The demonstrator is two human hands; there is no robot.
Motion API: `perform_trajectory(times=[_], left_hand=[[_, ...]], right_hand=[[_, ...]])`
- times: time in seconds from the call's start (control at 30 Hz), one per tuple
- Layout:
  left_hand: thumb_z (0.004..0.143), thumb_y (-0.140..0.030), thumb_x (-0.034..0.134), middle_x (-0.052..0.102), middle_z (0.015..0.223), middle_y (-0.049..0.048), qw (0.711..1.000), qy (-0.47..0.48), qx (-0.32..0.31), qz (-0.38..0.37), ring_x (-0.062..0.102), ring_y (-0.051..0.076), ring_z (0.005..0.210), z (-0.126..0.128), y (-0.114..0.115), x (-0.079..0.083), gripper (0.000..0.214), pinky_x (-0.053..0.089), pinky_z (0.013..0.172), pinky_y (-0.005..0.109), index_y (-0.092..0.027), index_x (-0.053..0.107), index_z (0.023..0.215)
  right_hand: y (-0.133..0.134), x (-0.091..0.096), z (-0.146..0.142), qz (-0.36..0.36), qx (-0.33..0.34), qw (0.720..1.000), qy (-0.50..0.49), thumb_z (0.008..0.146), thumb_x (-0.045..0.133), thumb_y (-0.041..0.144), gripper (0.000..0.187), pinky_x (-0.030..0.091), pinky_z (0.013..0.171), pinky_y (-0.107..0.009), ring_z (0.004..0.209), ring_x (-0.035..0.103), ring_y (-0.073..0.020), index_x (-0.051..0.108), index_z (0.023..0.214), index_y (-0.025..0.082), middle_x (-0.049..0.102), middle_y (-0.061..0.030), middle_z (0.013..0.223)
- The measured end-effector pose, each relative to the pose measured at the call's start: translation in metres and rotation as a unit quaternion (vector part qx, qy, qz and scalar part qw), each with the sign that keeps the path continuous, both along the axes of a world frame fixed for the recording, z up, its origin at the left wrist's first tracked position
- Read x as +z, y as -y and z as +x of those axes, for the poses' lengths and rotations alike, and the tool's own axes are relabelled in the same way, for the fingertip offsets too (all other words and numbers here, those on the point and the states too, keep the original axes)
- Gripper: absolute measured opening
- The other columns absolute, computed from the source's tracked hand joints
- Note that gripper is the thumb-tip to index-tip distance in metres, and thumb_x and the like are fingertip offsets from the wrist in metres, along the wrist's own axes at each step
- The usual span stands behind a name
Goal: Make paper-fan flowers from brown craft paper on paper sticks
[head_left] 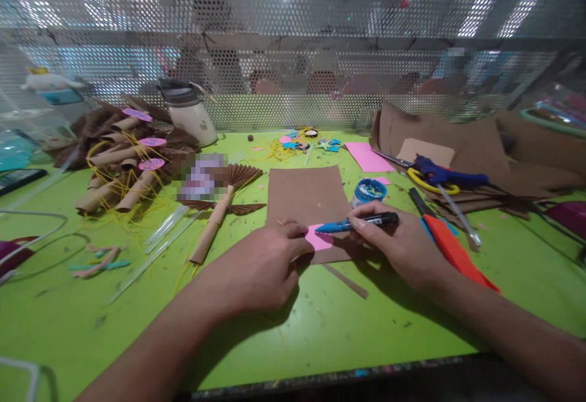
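My right hand (403, 244) grips a blue marker (337, 226) with a black rear end, its tip on or just over a small pink paper piece (322, 242). Fingers of my left hand (263, 266) are curled together on the left edge of that piece, holding it down. Under both lies a brown paper sheet (304, 191), flat on the green table (320, 338). My left hand covers part of the pink paper, so its full outline is hidden. Beyond my right hand stands a small open blue-rimmed jar (368, 191).
Left are a brown paper fan (242, 176) with a rolled handle (212, 225), a pile of brown rolls (137, 191) and a white bottle (190, 115). Right lie a blue glue gun (451, 173), yellow-handled scissors (423, 185), an orange-handled cutter (458, 252) and brown sheets (462, 127).
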State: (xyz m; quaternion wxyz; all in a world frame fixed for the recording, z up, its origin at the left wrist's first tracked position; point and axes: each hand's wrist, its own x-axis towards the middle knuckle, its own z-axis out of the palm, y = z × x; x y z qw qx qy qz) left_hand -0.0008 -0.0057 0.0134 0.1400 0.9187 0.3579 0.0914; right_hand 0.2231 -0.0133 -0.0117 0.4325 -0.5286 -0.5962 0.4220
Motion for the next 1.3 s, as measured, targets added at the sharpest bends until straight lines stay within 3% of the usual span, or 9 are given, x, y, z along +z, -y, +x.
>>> perform_trajectory(times=[1.3], left_hand=[[0.084,-0.018,0.044,0.063,0.107,0.0096,1.0,-0.018,-0.012,0.001,0.056,0.024,0.102,-0.0007,0.0005,0.0019,0.026,0.045,0.088,0.038,-0.02,0.067,0.097]], right_hand=[[0.0003,-0.003,-0.0041,0.011,0.042,0.998,0.045,0.083,0.059,0.039,0.021,0.044,0.058,-0.025,0.064,0.056,-0.013,0.063,0.087,0.018,0.063,-0.0023,0.074]])
